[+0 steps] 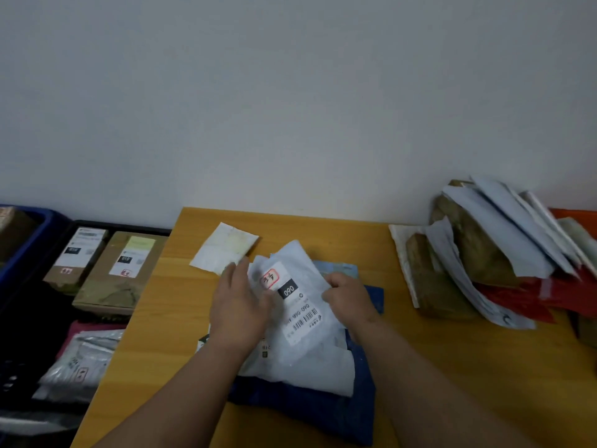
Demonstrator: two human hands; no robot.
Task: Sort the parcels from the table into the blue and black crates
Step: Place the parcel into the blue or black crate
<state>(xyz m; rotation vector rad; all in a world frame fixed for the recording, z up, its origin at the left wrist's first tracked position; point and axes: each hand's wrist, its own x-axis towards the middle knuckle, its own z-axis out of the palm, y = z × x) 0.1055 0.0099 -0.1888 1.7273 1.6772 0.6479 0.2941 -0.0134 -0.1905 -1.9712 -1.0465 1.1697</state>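
A white poly-bag parcel [303, 321] with a "060" label lies on top of a dark blue parcel [323, 405] on the wooden table [155, 334]. My left hand [239, 305] holds its left edge, fingers lying over the bag. My right hand [350, 300] grips its right edge with curled fingers. A small flat white envelope [224, 248] lies just beyond, near the table's far left. The black crate [19, 318] stands left of the table with two brown boxes [109, 270] and grey bags inside. The blue crate [22, 240] is at the far left.
A pile of parcels [491, 250], brown boxes, white envelopes and red bags, fills the table's far right by the wall. A pink and a grey bag [80, 354] lie in the black crate's near part. The wall runs right behind the table.
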